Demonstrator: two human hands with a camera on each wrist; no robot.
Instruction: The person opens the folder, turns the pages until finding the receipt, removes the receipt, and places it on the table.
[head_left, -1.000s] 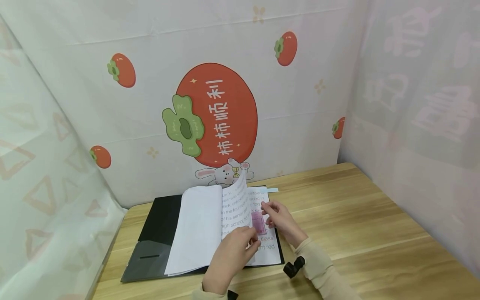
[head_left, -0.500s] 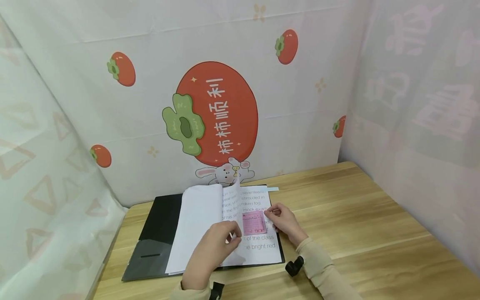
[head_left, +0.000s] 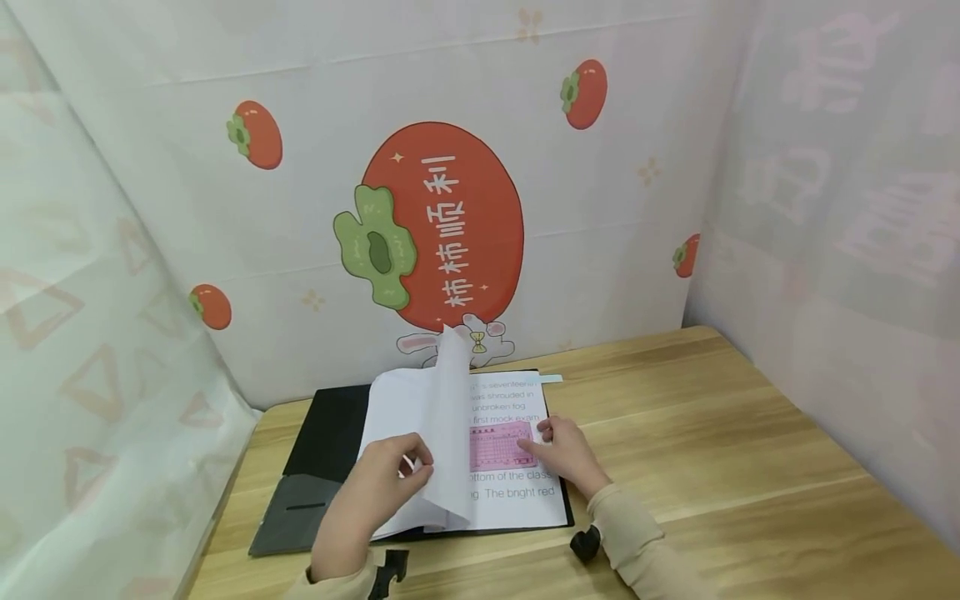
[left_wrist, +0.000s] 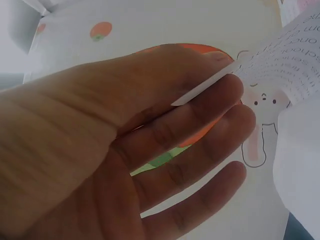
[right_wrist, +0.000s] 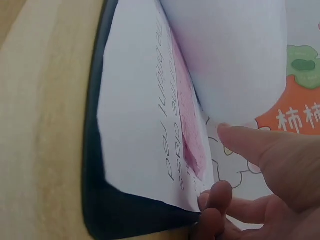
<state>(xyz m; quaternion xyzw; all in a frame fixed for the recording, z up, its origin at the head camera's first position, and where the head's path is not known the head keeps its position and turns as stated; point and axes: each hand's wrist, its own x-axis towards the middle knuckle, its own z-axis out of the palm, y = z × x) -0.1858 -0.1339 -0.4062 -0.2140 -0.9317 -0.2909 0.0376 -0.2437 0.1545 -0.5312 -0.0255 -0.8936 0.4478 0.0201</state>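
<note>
A black folder (head_left: 328,425) lies spread on the table with a stack of white printed pages in it. My left hand (head_left: 378,483) pinches the edge of one page (head_left: 452,433) between thumb and index finger, the page standing up in a curve. Beneath it the right-hand page (head_left: 513,504) shows large printed text, and a pink slip with a grid (head_left: 491,450) lies across its middle, its left end hidden by the raised page. My right hand (head_left: 566,454) is at that page's right edge, fingertips over the slip's right end; the right wrist view shows thumb and fingers apart.
A pale blue tab (head_left: 551,378) sticks out at the top right of the pages. Wooden tabletop (head_left: 720,467) extends to the right. A white cloth backdrop (head_left: 615,250) with persimmon prints rises behind, and more cloth hangs at both sides.
My left hand has drawn the page leftward, from the right side over toward the middle, uncovering the pink slip and more text. My right hand has stayed at the right edge, its fingers shifting slightly.
</note>
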